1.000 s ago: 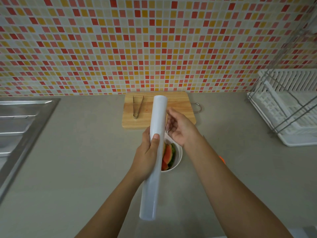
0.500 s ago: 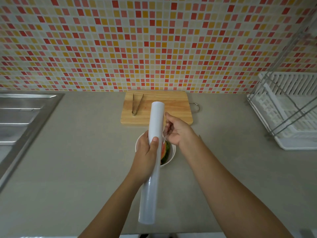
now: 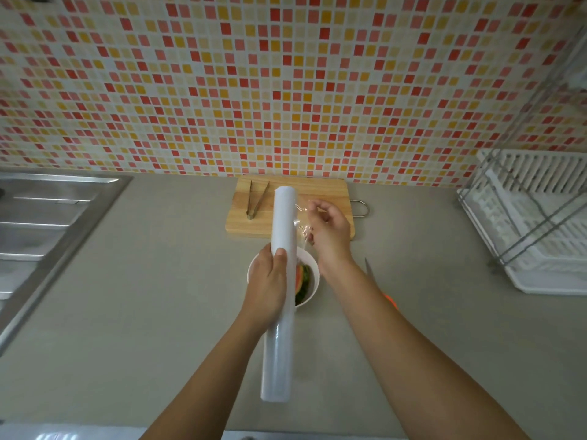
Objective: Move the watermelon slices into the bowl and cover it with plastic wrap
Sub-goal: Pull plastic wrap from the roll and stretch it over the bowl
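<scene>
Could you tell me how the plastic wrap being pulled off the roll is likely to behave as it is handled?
The film already crinkles near the right hand, so it is probably floppy and clingy. The roll in the left hand looks stiff; being round, it would likely roll on the counter.

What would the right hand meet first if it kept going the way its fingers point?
The right hand points up-left at the plastic wrap roll, pinching the loose film; it would likely meet the roll first, though depth is unclear.

head cam – looks forward-down | close above counter [image 3: 127, 296] – facing tiled wall [image 3: 286, 90]
</scene>
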A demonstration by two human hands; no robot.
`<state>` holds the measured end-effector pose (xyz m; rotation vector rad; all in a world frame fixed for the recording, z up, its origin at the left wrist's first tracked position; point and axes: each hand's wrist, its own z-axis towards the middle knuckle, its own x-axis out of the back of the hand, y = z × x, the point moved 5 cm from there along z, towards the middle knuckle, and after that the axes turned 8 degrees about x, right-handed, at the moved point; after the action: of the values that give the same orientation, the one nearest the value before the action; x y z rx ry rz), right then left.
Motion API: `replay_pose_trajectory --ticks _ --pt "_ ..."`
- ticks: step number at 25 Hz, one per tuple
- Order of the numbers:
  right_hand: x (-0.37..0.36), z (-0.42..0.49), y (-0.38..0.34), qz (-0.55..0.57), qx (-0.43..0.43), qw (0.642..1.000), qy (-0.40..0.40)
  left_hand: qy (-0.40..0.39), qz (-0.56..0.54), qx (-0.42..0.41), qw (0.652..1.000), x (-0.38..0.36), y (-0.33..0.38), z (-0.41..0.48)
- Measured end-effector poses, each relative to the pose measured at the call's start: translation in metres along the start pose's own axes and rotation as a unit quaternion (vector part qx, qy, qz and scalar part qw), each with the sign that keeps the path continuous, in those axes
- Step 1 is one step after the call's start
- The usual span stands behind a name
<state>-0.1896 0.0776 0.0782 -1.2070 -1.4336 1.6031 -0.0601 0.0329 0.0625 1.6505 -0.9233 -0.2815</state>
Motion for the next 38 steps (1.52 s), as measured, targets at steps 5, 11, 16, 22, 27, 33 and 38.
replay_pose_trajectory --ticks 5,11,16,22,27,33,38 --pt "0.004 0.001 -0.032 0.049 0.127 0.991 0.002 -0.037 -0.008 0.008 0.999 0.006 -0.002 0.013" --pt "0.029 -0.013 0.013 -0.032 0.002 0.999 -0.013 -0.058 0.011 0.016 0.998 0.022 -0.008 0.025" --pt "0.011 -0.042 0.038 -0.089 0.018 0.992 -0.087 -0.059 0.004 0.020 0.998 0.027 -0.011 0.025" --pt "0.007 -0.041 0.029 -0.125 0.087 0.987 -0.059 -0.119 -0.029 -0.016 0.992 0.025 -0.011 0.021" --pt "0.005 -0.037 0.031 -0.179 0.067 0.979 -0.072 -0.126 -0.060 -0.007 0.990 0.026 -0.014 0.022" --pt "0.012 -0.045 0.036 -0.138 -0.002 0.983 -0.116 -0.135 -0.087 -0.012 0.987 0.029 -0.011 0.025" --pt "0.015 -0.061 0.042 -0.141 -0.013 0.981 -0.133 -0.142 -0.082 -0.027 0.986 0.027 -0.009 0.026"
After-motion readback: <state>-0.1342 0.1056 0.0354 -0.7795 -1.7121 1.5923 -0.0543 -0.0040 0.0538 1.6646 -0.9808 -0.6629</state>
